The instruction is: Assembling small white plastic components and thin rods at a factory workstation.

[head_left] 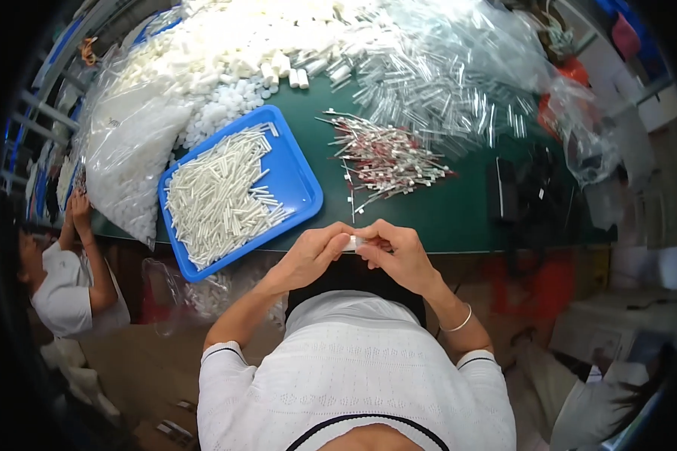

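Observation:
My left hand (314,255) and my right hand (400,257) meet at the table's near edge, in front of my body. Between their fingertips is a small white cylindrical piece (351,243). Both hands are closed around it, and the fingers cover much of it. Just beyond my left hand lies a blue tray (292,179) holding many short white sticks (218,199). Straight ahead of the hands, a loose pile of thin wire-like pieces with white ends and red parts (391,158) rests on the green tabletop (312,109).
Clear plastic tubes (444,101) heap up at the back right, white cylindrical caps (226,49) at the back left. Small white round pieces (226,105) lie behind the tray, near a filled clear bag (135,139). A black box (502,188) stands right. Another person (75,282) works at left.

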### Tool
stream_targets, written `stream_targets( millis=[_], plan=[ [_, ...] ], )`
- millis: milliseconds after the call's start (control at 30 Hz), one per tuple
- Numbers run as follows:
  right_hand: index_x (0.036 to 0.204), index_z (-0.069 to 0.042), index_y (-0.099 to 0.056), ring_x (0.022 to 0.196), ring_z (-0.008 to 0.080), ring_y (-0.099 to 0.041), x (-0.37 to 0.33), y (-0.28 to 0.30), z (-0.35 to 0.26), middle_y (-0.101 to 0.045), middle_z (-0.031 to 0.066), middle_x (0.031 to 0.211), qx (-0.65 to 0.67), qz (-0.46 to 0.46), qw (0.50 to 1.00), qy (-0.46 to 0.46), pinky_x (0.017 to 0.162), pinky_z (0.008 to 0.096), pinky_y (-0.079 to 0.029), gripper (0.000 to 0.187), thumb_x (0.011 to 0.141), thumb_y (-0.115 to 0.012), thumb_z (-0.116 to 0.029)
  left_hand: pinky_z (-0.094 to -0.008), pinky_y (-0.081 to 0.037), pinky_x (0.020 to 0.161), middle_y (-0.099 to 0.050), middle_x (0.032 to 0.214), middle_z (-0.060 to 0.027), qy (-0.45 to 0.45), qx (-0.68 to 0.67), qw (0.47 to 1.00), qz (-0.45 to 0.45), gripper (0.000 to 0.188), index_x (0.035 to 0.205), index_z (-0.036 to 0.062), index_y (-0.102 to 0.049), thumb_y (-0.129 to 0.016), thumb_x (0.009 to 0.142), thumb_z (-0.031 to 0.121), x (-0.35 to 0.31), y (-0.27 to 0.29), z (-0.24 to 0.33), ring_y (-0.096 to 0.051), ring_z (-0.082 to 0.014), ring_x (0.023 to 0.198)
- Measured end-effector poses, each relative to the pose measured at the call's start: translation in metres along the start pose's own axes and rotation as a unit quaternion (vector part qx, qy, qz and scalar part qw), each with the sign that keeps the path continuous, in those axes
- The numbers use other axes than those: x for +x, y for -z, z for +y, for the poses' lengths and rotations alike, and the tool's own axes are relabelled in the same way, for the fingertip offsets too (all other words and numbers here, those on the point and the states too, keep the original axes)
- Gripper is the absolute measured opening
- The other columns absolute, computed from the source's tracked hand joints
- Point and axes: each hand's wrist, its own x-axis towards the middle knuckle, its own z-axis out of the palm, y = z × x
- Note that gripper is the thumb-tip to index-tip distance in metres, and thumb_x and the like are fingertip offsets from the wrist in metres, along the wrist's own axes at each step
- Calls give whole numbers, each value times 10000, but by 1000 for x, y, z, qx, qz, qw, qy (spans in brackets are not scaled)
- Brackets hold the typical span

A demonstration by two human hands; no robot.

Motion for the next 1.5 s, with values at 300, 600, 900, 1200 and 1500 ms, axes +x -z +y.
stream_targets(
  millis=[300, 600, 900, 1200, 1500],
  plan=[
    [1029, 16, -603, 664, 51, -569, -13, 2, 18, -630, 37, 815, 108, -16, 992, -68, 577, 184, -480, 138, 897, -606, -23, -364, -420, 570, -560, 743, -157, -100, 189, 970, 115, 163, 900, -17, -582, -526, 941, 130, -3, -30, -7, -535, -326, 627],
    [1019, 14, -646, 761, 72, -591, -18, -3, 40, -625, 39, 910, 207, 86, 974, 19, 667, 197, -513, 141, 880, -620, 12, -323, -458, 587, -582, 802, -117, -172, 244, 950, 88, 278, 1029, 16, -544, -697, 811, 96, 2, -23, -4, -591, -254, 680],
    [1042, -7, -677, 780, 76, -541, -15, 2, 36, -598, 37, 932, 128, 52, 988, 68, 660, 203, -453, 221, 831, -655, 52, -350, -439, 549, -578, 784, -130, -198, 271, 935, 112, 253, 982, 8, -579, -711, 785, 96, 0, -27, -3, -571, -290, 647],
    [1053, 27, -612, 794, 69, -545, -17, -10, 38, -581, 32, 868, 302, 20, 953, 15, 682, 193, -454, 200, 875, -655, -55, -283, -349, 488, -504, 622, -52, 46, -168, 983, -53, 411, 850, 10, -584, -420, 996, 358, -4, -38, -26, -444, -128, 522],
    [1265, -4, -473, 1013, 291, -558, -27, -15, 31, -498, 174, 1232, -203, 127, 945, 222, 818, 348, -491, 736, 631, -832, -109, -306, -417, 807, -530, 895, -69, 93, -493, 863, -57, 571, 813, 86, -497, -179, 1006, 520, 2, -55, -25, -485, -161, 848]
  ],
)
